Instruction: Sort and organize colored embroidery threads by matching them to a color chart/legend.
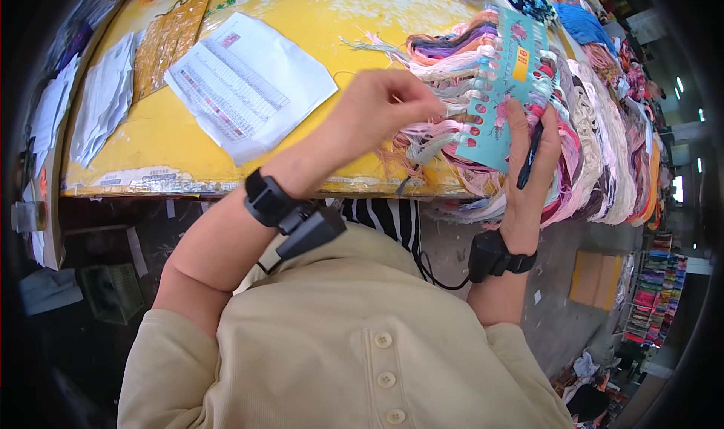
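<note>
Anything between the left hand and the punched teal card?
Only thread: pale strands at the teal card's left-edge holes lie between it and the left hand's fingertips, which appear to meet them. Nothing else visible blocks that gap; the dark pen is over at the right hand.

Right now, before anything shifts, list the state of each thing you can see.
Teal card: unfolded, holes along its edge
Threads: bunched at the card's left edge, ends loose
Left hand: fingers bent at the threads, grip unclear
Right hand: on the card, pen held
Pen: between fingers, cap unclear
Printed sheet: spread out, creased
Yellow table: scuffed
</note>
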The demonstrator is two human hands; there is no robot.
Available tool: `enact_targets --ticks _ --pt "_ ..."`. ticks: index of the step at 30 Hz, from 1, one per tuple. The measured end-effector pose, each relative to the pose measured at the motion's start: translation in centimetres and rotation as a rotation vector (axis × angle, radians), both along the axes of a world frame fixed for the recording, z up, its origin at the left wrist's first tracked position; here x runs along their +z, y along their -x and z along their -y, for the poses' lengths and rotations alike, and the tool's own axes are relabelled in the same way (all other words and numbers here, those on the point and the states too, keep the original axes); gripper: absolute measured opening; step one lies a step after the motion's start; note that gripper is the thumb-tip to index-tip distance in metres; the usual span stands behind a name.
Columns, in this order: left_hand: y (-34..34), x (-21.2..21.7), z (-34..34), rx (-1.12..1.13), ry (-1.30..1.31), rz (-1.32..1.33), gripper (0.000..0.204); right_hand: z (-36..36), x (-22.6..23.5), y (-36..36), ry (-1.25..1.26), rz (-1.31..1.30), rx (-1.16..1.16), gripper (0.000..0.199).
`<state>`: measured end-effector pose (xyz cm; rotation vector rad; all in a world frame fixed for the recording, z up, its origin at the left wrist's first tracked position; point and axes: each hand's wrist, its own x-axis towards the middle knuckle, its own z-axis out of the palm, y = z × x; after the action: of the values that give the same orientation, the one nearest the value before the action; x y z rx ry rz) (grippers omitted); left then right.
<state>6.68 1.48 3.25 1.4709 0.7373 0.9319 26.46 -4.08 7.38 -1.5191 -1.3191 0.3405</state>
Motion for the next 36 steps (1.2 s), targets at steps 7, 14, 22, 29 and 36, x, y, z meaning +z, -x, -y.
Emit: enact_targets --ticks 7,14,22,29,36 --pt "-1.5 0.3 0.4 -0.214 0.583 0.246 0.02 -0.2 -0.4 0.7 -0.083 -0.121 0.122 0.025" --pt "-1.0 -0.8 0.0 -0.317 0.823 0.385 0.017 -0.9 -4.0 0.9 0.121 -0.821 0.311 0.032" --pt "2.9 -2.7 -3.7 0.209 0.152 -0.098 0.011 -0.1 -1.5 -0.6 -0.177 -0.183 0.015 0.02" --pt "2.0 3.4 -1.1 -0.205 0.719 0.65 0.013 0.2 0.5 -1.1 -0.234 -0.326 0.014 0.022" --pt "5.0 7.8 -2.8 -0.04 0.37 0.791 0.017 1.6 7.1 -0.7 -0.254 -0.311 0.172 0.027"
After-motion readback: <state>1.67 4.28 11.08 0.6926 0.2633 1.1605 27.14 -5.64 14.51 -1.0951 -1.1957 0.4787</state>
